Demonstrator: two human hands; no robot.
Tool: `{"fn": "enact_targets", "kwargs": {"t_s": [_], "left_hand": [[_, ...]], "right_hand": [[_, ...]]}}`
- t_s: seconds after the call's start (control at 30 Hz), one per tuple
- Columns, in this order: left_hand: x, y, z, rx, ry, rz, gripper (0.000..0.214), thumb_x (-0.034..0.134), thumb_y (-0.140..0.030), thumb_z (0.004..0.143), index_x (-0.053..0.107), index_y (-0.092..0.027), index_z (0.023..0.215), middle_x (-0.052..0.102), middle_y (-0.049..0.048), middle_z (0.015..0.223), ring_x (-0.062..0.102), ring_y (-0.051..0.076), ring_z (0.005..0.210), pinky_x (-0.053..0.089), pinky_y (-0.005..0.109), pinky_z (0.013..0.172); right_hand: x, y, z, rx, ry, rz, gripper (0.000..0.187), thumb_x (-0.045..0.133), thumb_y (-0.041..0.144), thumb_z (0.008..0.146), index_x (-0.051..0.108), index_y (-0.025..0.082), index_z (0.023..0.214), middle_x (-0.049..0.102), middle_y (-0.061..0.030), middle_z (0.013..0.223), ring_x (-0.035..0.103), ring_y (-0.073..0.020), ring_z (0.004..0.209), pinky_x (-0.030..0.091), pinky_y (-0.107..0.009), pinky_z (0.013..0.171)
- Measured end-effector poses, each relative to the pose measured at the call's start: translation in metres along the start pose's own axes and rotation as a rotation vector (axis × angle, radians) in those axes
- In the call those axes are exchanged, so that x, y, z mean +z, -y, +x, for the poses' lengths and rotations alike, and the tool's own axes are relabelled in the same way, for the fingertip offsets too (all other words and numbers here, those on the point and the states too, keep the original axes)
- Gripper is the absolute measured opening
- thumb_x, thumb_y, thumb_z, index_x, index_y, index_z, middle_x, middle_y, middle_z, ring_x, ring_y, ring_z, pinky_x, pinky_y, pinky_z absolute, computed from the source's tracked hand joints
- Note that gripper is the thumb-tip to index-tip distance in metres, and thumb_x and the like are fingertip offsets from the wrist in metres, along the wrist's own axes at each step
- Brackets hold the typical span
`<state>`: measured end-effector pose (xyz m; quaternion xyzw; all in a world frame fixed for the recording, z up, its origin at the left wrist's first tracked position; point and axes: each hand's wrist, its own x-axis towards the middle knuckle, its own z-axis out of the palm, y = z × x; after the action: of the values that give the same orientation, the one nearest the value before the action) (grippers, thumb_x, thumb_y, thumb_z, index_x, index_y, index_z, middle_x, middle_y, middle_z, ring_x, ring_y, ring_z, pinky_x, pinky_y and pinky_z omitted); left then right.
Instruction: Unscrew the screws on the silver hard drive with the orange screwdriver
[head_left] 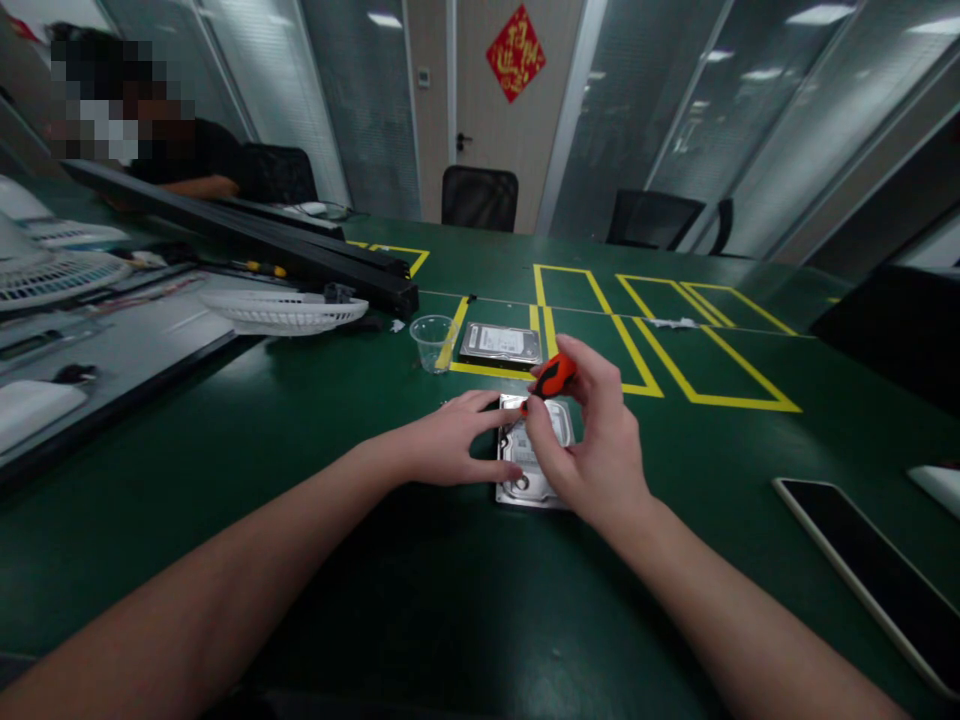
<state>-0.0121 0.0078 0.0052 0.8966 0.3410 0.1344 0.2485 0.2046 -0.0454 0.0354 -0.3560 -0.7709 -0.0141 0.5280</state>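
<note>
A silver hard drive (529, 452) lies flat on the green table in front of me, partly covered by both hands. My left hand (448, 440) rests at its left side with fingers spread, the thumb and fingertips touching the drive's top. In my right hand (604, 450) is a screwdriver (555, 376) with an orange and black handle, held by the fingers and thumb. Its shaft slants down to the upper left part of the drive; the tip is hard to make out beside my left fingers. A second hard drive (501, 342) sits just beyond, inside a yellow taped box.
A clear plastic cup (433, 342) stands left of the second drive. White fan grilles (285, 310) and long black bars (300, 240) crowd the left. A phone (870, 570) lies at right. Yellow tape outlines (742, 403) mark the table. Another person sits at far left.
</note>
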Motion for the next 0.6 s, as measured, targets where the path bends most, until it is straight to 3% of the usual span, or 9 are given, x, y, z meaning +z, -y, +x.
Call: {"fn": "enact_targets", "kwargs": {"t_s": [0.3, 0.5, 0.6], "left_hand": [[-0.0006, -0.0004, 0.0003, -0.003, 0.024, 0.036, 0.086, 0.07, -0.078, 0.096, 0.051, -0.032, 0.166, 0.037, 0.0151, 0.178, 0.034, 0.046, 0.164, 0.033, 0.067, 0.132], [-0.0015, -0.0021, 0.0003, -0.003, 0.022, 0.024, 0.084, 0.074, -0.074, 0.096, 0.052, -0.033, 0.165, 0.037, 0.015, 0.178, 0.031, 0.047, 0.165, 0.03, 0.069, 0.133], [-0.0009, -0.0013, 0.0002, 0.0, 0.015, 0.018, 0.083, 0.075, -0.074, 0.095, 0.052, -0.034, 0.165, 0.037, 0.0147, 0.178, 0.033, 0.046, 0.165, 0.032, 0.069, 0.132]], "right_hand": [[-0.0019, -0.0022, 0.0032, -0.025, -0.027, -0.07, 0.059, 0.072, 0.024, 0.102, 0.051, 0.03, 0.156, 0.071, -0.0085, 0.119, 0.071, -0.0239, 0.091, 0.069, -0.045, 0.082], [-0.0016, -0.0007, 0.0003, -0.015, 0.007, -0.001, 0.067, 0.067, 0.019, 0.101, 0.044, 0.029, 0.164, 0.067, -0.0139, 0.147, 0.076, -0.0287, 0.115, 0.068, -0.049, 0.101], [-0.0013, -0.0017, -0.0007, 0.001, 0.02, 0.02, 0.069, 0.067, 0.019, 0.101, 0.041, 0.027, 0.165, 0.066, -0.0157, 0.149, 0.076, -0.0301, 0.12, 0.066, -0.052, 0.106]]}}
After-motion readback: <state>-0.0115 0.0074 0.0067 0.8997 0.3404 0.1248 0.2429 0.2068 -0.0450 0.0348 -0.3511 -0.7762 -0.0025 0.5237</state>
